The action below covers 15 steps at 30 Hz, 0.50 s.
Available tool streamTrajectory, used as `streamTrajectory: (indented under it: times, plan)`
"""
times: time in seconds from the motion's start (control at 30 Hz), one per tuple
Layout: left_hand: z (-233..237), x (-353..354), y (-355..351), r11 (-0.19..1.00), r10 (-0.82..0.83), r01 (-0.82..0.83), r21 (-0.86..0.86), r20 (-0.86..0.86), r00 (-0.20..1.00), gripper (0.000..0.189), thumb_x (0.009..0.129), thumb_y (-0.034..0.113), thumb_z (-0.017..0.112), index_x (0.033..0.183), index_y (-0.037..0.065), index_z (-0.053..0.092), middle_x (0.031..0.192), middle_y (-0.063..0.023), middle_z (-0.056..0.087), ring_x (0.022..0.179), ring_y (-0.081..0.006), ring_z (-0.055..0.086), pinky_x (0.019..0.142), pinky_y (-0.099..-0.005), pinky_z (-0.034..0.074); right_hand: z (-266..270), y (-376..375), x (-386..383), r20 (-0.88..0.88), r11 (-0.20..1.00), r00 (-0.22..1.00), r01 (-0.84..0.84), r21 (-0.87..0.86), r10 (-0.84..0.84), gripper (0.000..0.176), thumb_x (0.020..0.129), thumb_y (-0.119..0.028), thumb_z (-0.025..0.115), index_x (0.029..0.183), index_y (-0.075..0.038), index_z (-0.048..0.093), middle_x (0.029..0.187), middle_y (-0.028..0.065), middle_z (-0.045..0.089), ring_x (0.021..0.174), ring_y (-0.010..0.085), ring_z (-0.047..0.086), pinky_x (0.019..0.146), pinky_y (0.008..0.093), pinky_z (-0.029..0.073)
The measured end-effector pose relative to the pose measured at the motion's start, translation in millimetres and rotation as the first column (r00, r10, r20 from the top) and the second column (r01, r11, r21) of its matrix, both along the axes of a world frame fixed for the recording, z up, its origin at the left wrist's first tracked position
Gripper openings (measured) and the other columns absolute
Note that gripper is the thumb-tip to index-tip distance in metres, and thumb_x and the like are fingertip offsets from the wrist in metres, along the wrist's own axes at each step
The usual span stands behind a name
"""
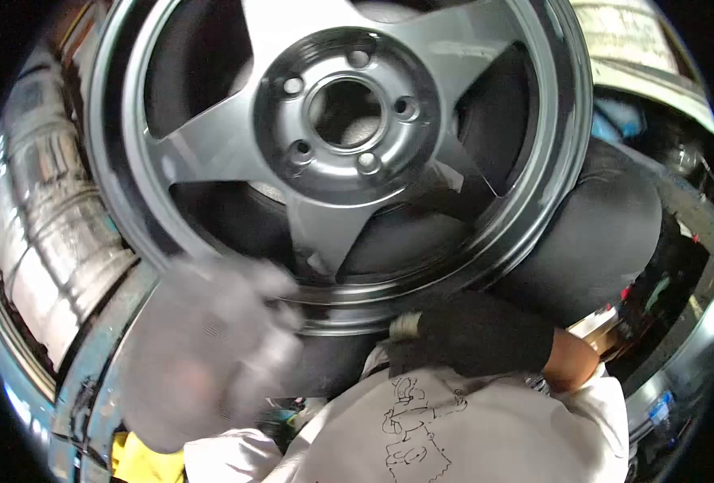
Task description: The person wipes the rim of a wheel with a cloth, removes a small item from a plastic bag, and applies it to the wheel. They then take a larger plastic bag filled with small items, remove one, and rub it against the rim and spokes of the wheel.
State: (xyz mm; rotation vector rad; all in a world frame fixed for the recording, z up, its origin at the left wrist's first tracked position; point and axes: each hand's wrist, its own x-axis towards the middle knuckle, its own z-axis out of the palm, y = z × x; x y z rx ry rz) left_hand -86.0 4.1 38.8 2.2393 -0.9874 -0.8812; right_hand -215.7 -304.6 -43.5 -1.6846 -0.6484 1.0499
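A dark grey five-spoke wheel rim (333, 233) fills the upper middle of the view, its round centre hole and lug holes facing me. At its lower left edge my left hand (212, 346), in a grey glove, is smeared by motion. Its blurred fingers overlap the rim's lip, and I cannot tell what they hold. My right hand (477, 334), in a black glove, is closed at the bottom edge of the rim. A pale fingertip shows at its left end, while the other fingers are mostly lost in the dark glove.
Silvery wrapped cylindrical shapes (43, 193) stand at the left, beside a worn blue edge (115, 322). My dark-clothed knee (606, 233) lies right of the rim. A yellow cloth (144, 459) is at the lower left, and a small blue-capped bottle (661, 410) at the lower right.
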Motion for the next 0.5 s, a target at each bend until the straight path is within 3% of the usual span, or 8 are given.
streamTrajectory:
  times: [0.1, 0.13, 0.2, 0.23, 0.3, 0.33, 0.5]
  plan:
    - [-23.4, -37.5, -36.3, 0.937, -0.338, 0.347, 0.042, -0.146, 0.930, 0.029, 0.094, 0.024, 0.071, 0.109, 0.000, 0.076, 0.141, -0.0176, 0.063, 0.111, -0.0326, 0.062, 0.095, -0.0472, 0.046, 8.2, -11.7, 12.6, -0.007, 0.989, 0.998, -0.063, 0.136, 0.064, 0.037, 0.092, -0.020, 0.068, 0.129, -0.017, 0.073, 0.106, 0.0103, 0.071, 0.094, 0.0317, 0.071, 0.084, 0.0430, 0.057]
    - [-30.5, -43.8, -45.0, 0.920, -0.378, 0.389, 0.046, -0.164, 0.911, 0.030, 0.093, 0.024, 0.070, 0.109, 0.000, 0.076, 0.140, -0.0215, 0.063, 0.113, -0.0342, 0.062, 0.092, -0.0470, 0.048, 8.3, -16.7, 11.2, 0.050, 0.971, 0.999, -0.029, 0.239, 0.017, 0.037, 0.092, -0.020, 0.067, 0.129, -0.017, 0.073, 0.105, 0.0095, 0.071, 0.093, 0.0312, 0.071, 0.085, 0.0429, 0.057]
    - [-43.1, -47.4, -60.0, 0.880, -0.455, 0.473, 0.055, -0.193, 0.869, 0.032, 0.090, 0.025, 0.068, 0.108, 0.001, 0.076, 0.137, -0.0293, 0.063, 0.117, -0.0375, 0.062, 0.085, -0.0464, 0.051, 9.5, -28.7, 14.1, 0.081, 0.948, 0.990, -0.133, 0.290, 0.114, 0.046, 0.093, -0.023, 0.064, 0.139, -0.015, 0.066, 0.120, 0.0120, 0.069, 0.109, 0.0333, 0.068, 0.095, 0.0441, 0.057]
    - [-46.0, -47.0, -63.2, 0.850, -0.497, 0.522, 0.070, -0.227, 0.838, 0.035, 0.093, 0.028, 0.067, 0.114, 0.001, 0.075, 0.145, -0.0267, 0.058, 0.120, -0.0377, 0.060, 0.089, -0.0467, 0.049, 10.2, -34.6, 15.3, 0.097, 0.931, 0.982, -0.184, 0.315, 0.161, 0.051, 0.094, -0.025, 0.062, 0.144, -0.014, 0.063, 0.127, 0.0133, 0.068, 0.118, 0.0344, 0.067, 0.100, 0.0448, 0.057]
    - [-50.3, -44.3, -67.6, 0.787, -0.564, 0.611, 0.089, -0.298, 0.770, 0.043, 0.098, 0.034, 0.064, 0.126, 0.002, 0.073, 0.161, -0.0215, 0.046, 0.125, -0.0381, 0.057, 0.097, -0.0472, 0.045, 13.1, -40.9, 23.3, 0.134, 0.916, 0.947, -0.318, 0.246, 0.293, 0.049, 0.094, -0.026, 0.062, 0.141, -0.012, 0.064, 0.127, 0.0134, 0.068, 0.120, 0.0331, 0.066, 0.101, 0.0441, 0.057]
    - [-53.5, -40.7, -73.8, 0.750, -0.614, 0.659, 0.056, -0.310, 0.726, 0.045, 0.099, 0.032, 0.064, 0.133, 0.003, 0.070, 0.161, -0.0247, 0.044, 0.130, -0.0406, 0.055, 0.102, -0.0473, 0.046, 8.8, -43.2, 25.2, 0.131, 0.898, 0.940, -0.339, 0.280, 0.314, 0.047, 0.095, -0.025, 0.061, 0.140, -0.011, 0.064, 0.127, 0.0131, 0.068, 0.120, 0.0325, 0.066, 0.101, 0.0441, 0.056]
    - [-67.5, -52.3, -79.7, 0.825, -0.523, 0.566, -0.016, -0.403, 0.751, 0.048, 0.098, 0.030, 0.063, 0.139, 0.004, 0.067, 0.157, -0.0287, 0.045, 0.133, -0.0394, 0.053, 0.113, -0.0477, 0.045, 6.1, -42.3, 17.0, 0.180, 0.909, 0.949, -0.303, 0.287, 0.260, 0.045, 0.096, -0.025, 0.060, 0.138, -0.011, 0.064, 0.125, 0.0126, 0.069, 0.120, 0.0317, 0.067, 0.101, 0.0437, 0.056]
